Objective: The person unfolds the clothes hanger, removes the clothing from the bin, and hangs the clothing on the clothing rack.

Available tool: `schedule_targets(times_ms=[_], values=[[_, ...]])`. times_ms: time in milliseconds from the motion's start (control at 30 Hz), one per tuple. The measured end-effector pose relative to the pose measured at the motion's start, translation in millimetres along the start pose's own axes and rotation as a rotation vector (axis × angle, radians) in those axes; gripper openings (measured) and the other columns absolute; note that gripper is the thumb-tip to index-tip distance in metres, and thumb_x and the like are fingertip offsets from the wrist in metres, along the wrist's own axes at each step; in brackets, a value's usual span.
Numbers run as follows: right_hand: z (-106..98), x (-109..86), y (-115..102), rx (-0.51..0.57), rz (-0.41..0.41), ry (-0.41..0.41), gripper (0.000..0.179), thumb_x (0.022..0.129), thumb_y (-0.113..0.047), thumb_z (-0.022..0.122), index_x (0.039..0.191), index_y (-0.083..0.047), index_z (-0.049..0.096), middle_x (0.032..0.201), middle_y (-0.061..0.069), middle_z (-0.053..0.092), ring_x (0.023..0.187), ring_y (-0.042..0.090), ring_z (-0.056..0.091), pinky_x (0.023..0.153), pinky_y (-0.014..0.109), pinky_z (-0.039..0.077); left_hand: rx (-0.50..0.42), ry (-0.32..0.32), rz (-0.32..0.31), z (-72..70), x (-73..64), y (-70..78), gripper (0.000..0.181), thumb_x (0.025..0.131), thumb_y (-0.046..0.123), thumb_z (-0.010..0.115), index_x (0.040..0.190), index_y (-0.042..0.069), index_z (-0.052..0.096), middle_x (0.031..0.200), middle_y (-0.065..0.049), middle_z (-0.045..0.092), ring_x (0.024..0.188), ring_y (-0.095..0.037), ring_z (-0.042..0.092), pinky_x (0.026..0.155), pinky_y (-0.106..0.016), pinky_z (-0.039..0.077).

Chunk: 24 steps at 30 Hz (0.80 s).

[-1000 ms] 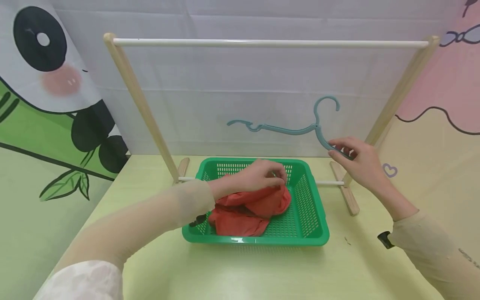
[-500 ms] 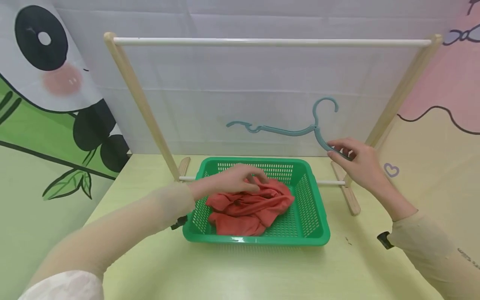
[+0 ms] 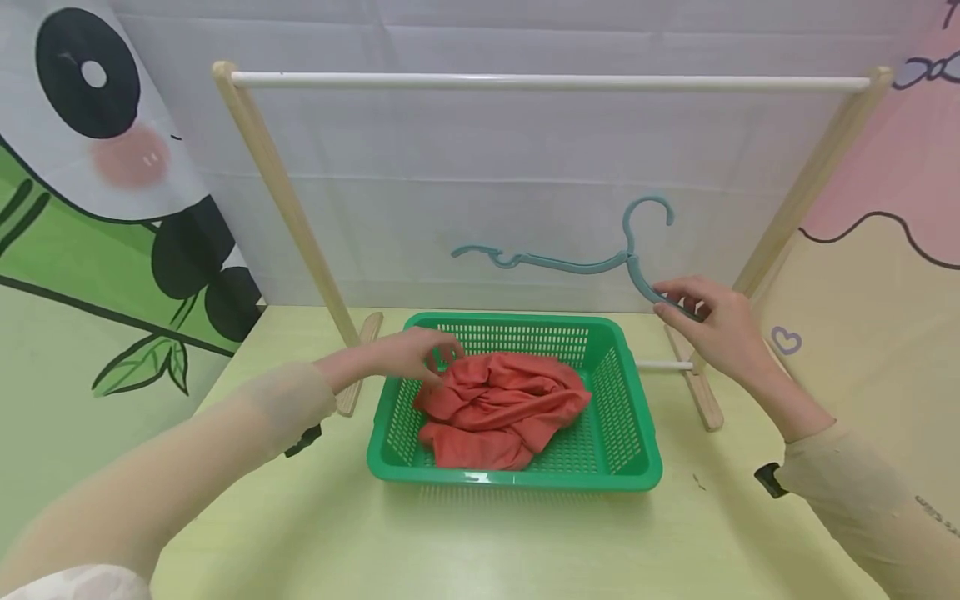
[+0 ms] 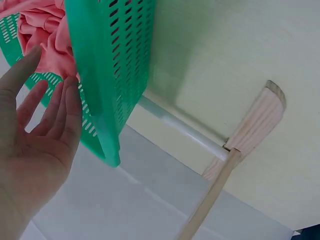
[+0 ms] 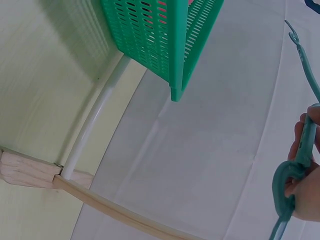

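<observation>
A slim blue-green plastic clothes hanger (image 3: pixel 573 267) is held up in the air beyond the far right part of the basket, its curved hook pointing upward and its long arm reaching left. The right hand (image 3: pixel 716 321) has it by the shorter right arm, the grip pinched between thumb and fingers. A crumpled red cloth (image 3: pixel 510 400) lies in a rectangular green plastic basket (image 3: pixel 517 478) with perforated walls, heaped toward the left. The left hand (image 3: pixel 412 354) is above the basket's left side, its grip loose, thumb and fingers parted and holding nothing; whether a fingertip touches the cloth, I cannot tell. The basket stands on a pale yellow table (image 3: pixel 450 542). At the far side is a rack with light wooden posts (image 3: pixel 288 208), a white top rod (image 3: pixel 551 82) and a white lower rod (image 3: pixel 663 366), before a white fabric backdrop (image 3: pixel 525 150).
</observation>
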State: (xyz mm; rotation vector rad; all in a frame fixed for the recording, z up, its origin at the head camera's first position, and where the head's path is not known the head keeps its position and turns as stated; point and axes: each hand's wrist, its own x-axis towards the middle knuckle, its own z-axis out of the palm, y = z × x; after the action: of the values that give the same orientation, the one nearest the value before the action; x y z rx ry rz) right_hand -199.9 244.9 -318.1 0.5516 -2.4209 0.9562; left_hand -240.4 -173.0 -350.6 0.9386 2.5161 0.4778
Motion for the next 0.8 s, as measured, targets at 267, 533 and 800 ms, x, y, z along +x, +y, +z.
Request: schedule_targets(times_ms=[267,533,800], values=[[0,0.4,1,-0.017,0.006,-0.003,0.02,0.09,-0.009,0.071,0.11,-0.011,0.074,0.084,-0.012,0.058,0.07,-0.002,0.048,0.064,0.01,0.039,0.179,-0.043,-0.109,12.2,-1.6,4.9,0.034,0.078,0.022,0.083,0.108,0.018,0.066,0.094,0.002,0.072,0.084,-0.011,0.064,0.071,-0.029,0.054],[-4,1.3,0,0.011,0.003,-0.006,0.021,0.09,-0.008,0.071,0.111,-0.011,0.074,0.084,-0.016,0.057,0.071,-0.001,0.048,0.064,0.011,0.038,0.102,0.105,-0.026,10.9,11.7,12.2,0.013,0.091,0.014,0.071,0.08,0.019,0.066,0.075,0.006,0.067,0.067,-0.007,0.059,0.062,-0.023,0.046],[-8,0.5,1,0.019,0.038,0.019,0.022,0.09,-0.008,0.07,0.111,-0.008,0.073,0.083,-0.024,0.054,0.073,-0.002,0.047,0.066,0.01,0.039,-0.236,0.223,0.042,-31.9,23.8,48.7,0.005,0.098,0.016,0.063,0.096,0.012,0.065,0.094,-0.008,0.068,0.074,-0.023,0.067,0.064,-0.029,0.057]])
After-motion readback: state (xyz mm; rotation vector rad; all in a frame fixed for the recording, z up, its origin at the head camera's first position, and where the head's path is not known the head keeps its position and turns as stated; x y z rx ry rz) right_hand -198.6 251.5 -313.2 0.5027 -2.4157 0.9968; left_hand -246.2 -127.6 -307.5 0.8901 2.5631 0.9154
